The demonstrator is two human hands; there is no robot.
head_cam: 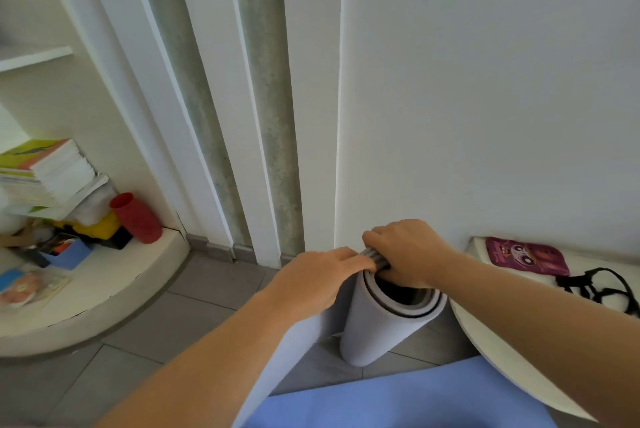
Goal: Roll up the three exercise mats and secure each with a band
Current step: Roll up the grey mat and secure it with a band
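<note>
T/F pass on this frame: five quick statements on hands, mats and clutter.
1. Both the left hand and the right hand grip the grey mat's top end. True.
2. The grey mat lies flat on the floor. False: it stands on end, partly rolled.
3. A band circles the grey mat. False: none is visible on it.
4. A blue mat shows at the bottom edge. True.
5. The red cylinder sits on the right ledge. False: it is on the left ledge, beside the books.

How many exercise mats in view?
2. Grey mat, partly rolled, stands upright, held by left hand and right hand. Blue mat lies flat at bottom edge. A third may be out of frame.
</note>
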